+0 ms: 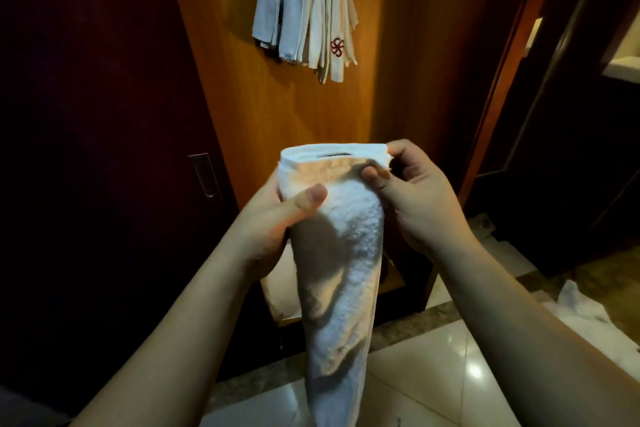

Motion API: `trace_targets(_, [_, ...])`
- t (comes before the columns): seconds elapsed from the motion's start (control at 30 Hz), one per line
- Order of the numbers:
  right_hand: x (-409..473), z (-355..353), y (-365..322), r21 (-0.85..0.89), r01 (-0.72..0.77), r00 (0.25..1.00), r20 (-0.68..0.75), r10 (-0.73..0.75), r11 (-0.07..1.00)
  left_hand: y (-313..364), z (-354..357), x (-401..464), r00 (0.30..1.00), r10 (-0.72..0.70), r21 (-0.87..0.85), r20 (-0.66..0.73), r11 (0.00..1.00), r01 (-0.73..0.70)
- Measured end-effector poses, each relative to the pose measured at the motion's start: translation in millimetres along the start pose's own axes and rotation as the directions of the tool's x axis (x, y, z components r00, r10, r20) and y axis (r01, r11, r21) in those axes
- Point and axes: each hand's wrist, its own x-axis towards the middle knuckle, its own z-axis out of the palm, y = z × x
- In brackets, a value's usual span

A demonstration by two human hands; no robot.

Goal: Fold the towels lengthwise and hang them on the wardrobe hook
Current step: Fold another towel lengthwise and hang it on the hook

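Observation:
I hold a white terry towel (346, 253) folded into a long narrow strip that hangs down in front of me. My left hand (277, 215) grips its upper left side, thumb across the front. My right hand (412, 194) pinches the top right corner between thumb and fingers. Above, several folded towels (304, 10) hang against the wooden wardrobe panel (249, 121); one shows a red emblem. The hook itself lies out of view above the frame.
A dark wardrobe door with a recessed metal handle (204, 175) stands at the left. Another white towel (581, 308) lies on the glossy tiled floor at the right. A dark doorway opens at the far right.

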Motion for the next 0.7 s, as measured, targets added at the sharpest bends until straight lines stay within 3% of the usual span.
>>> trace_targets(0.07, [4,6,-3,-0.013,0.024,1.000,-0.005,-0.024,1.000,-9,-4,1,0.999,-0.037,-0.019,0.017,0.999,0.038])
trace_targets(0.13, [10,10,-6,-0.038,0.036,0.999,-0.021,-0.036,0.999,-8,-3,5,0.996,-0.044,-0.030,-0.077,0.999,0.042])
trace_targets(0.23, [19,8,-1,0.035,-0.035,0.999,0.000,0.035,0.999,0,0,15,0.993,-0.063,-0.067,-0.102,0.996,0.056])
trace_targets(0.33, [21,-3,28,0.175,-0.232,0.972,0.076,0.222,0.957,14,3,24,0.987,-0.137,-0.142,-0.081,0.982,0.125])
trace_targets(0.43, [8,-11,65,0.226,-0.510,0.859,0.172,0.482,0.830,25,-3,34,0.970,-0.225,-0.207,-0.087,0.957,0.203])
trace_targets(0.5, [-6,-12,85,0.225,-0.596,0.800,0.242,0.549,0.771,31,-7,40,0.967,-0.241,-0.213,-0.086,0.952,0.218])
trace_targets(0.6, [-23,-14,98,0.215,-0.618,0.781,0.282,0.558,0.756,39,-12,46,0.964,-0.246,-0.210,-0.105,0.953,0.220])
trace_targets(0.7, [-30,-14,103,0.114,-0.562,0.820,0.208,0.534,0.819,45,-15,50,0.954,-0.259,-0.190,-0.148,0.955,0.230])
